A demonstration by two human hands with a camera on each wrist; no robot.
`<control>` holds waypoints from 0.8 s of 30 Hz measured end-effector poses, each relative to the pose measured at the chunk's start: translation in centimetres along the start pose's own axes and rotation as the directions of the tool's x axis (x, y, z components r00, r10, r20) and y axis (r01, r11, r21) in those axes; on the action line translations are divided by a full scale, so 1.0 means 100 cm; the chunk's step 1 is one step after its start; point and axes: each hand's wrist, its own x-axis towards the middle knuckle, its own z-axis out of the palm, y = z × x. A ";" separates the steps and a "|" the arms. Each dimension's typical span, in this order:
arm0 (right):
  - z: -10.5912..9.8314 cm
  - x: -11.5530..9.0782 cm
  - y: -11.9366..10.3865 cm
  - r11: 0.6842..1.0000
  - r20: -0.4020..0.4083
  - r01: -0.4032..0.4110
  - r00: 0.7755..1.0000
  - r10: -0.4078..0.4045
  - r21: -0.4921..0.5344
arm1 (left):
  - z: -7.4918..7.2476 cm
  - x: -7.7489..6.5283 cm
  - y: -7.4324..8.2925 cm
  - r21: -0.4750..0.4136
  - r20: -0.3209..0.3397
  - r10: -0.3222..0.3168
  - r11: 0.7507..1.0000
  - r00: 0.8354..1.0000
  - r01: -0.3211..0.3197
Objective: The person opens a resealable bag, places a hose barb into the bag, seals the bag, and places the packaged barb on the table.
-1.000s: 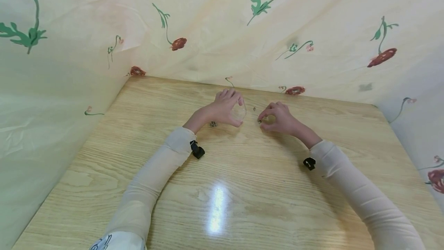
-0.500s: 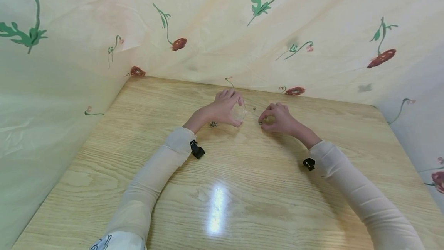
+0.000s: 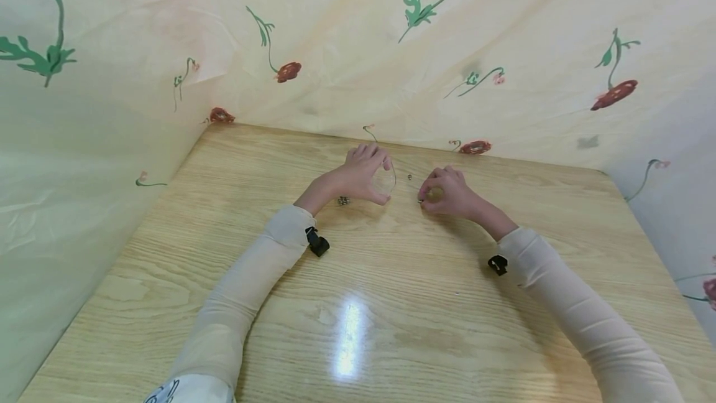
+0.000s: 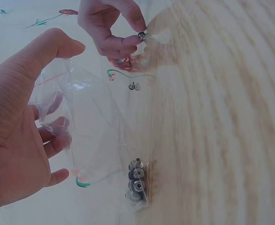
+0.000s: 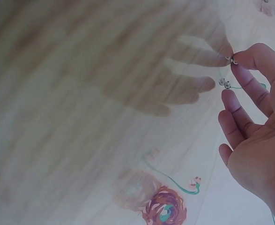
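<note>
My left hand [image 3: 363, 173] holds a clear plastic bag [image 4: 95, 122], its thumb and fingers curved and spread apart at the bag's mouth. Several small round metal beads [image 4: 136, 180] with holes lie together at the bag's bottom, near my left wrist in the head view. To the right, my right hand [image 3: 450, 193] pinches one small metal bead [image 4: 142, 35] between thumb and index finger, just above the table. Its other fingers are loosely bent. Between the two hands, a loose bead [image 3: 409, 177] sits on the table, mirrored in the glossy surface.
The wood-grain table [image 3: 391, 303] is glossy and reflects a bright light. Flower-patterned cloth [image 3: 347, 48] hangs behind the table and at both sides, close beyond the hands. A black strap [image 3: 317, 242] shows at the left cuff, another black strap [image 3: 498, 264] at the right.
My right hand's fingertips have shifted slightly toward me and turned the pinched bead a little. The left hand and the bag look the same.
</note>
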 end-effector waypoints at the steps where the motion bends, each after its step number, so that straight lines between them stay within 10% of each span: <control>1: 0.000 0.000 0.000 1.000 0.001 0.001 1.000 -0.001 0.000 | 0.000 0.000 0.000 -0.002 0.000 0.000 1.000 1.000 0.000; 24: 0.002 0.000 -0.005 0.999 0.017 -0.001 1.000 0.002 -0.039 | -0.001 -0.002 0.003 -0.022 -0.007 0.000 1.000 1.000 0.000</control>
